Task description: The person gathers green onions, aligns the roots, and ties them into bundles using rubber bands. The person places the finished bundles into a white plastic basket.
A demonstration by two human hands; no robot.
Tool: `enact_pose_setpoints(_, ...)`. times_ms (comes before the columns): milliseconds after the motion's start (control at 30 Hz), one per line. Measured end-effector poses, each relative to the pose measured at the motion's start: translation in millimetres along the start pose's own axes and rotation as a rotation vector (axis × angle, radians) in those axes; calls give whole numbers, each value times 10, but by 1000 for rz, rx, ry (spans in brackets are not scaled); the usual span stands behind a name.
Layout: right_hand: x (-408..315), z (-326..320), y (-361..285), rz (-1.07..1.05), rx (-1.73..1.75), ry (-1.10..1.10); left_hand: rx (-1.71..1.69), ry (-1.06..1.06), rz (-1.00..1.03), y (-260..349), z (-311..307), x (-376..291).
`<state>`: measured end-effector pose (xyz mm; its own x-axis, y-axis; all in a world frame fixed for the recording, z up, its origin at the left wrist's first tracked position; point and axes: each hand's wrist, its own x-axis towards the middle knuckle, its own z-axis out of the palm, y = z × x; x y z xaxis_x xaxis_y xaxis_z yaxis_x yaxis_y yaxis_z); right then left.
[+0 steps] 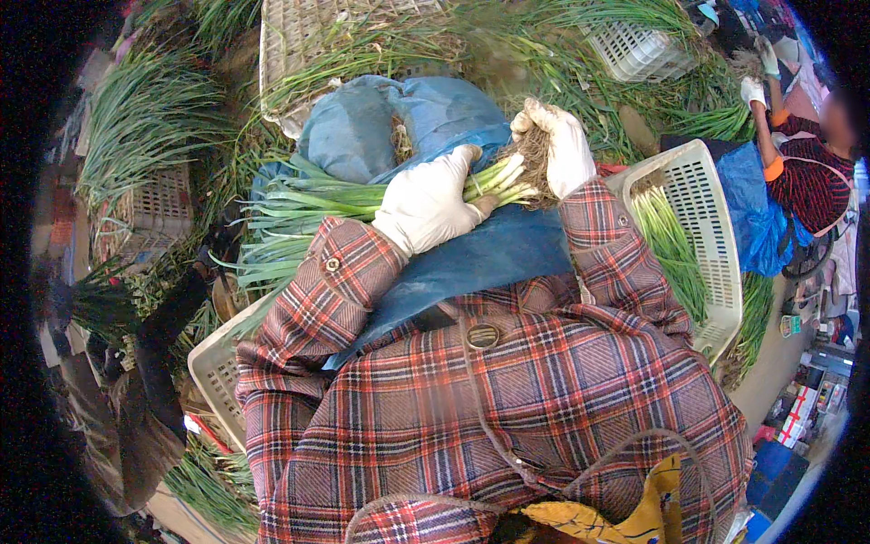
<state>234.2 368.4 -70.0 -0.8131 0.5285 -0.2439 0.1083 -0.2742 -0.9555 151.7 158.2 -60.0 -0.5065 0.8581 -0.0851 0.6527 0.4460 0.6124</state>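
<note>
My left hand (431, 204), in a white glove, is wrapped around a bunch of green onions (326, 197). The bunch lies crosswise over the blue plastic sheet (476, 248) on my lap, leaves to the left and white ends to the right. What looks like a thin band circles the stalks just right of my left thumb. At the root end, my gloved right hand (564, 146) has its fingers curled over the brown, tangled roots (533, 153). The glove hides part of the roots.
A pale plastic crate (724, 251) at my right holds green onions (669, 251). Another crate edge (217, 370) shows at my left. Ahead stands a larger crate (289, 54) amid loose leaves. Co-workers (815, 177) sit at far right and left (122, 408).
</note>
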Motion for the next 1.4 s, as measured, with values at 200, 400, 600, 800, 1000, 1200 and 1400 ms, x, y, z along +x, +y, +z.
enact_pose_setpoints(200, 47, -7, 58, 11, 20, 21, 71, 79, 259, -203, -44, -121)
enact_pose_setpoints(400, 146, -191, 185, -17, 168, 97, 197, -135, 95, -255, -154, -181)
enact_pose_setpoints(600, 445, -437, 259, -176, 380, 259, 153, -242, -103, -270, -372, -144)
enact_pose_setpoints(800, 230, -854, 171, -54, 209, -250, -551, 6, -228, -216, -854, 110)
enact_pose_setpoints(1000, 151, 925, -461, -356, 556, -585, -810, 30, -81, 159, -1037, 250)
enact_pose_setpoints(1200, 271, 998, -470, -290, 568, -441, -798, -24, 123, -287, -584, -75)
enact_pose_setpoints(1400, 330, 1155, -467, -255, 546, -422, -1069, 5, 24, -492, -376, -597)
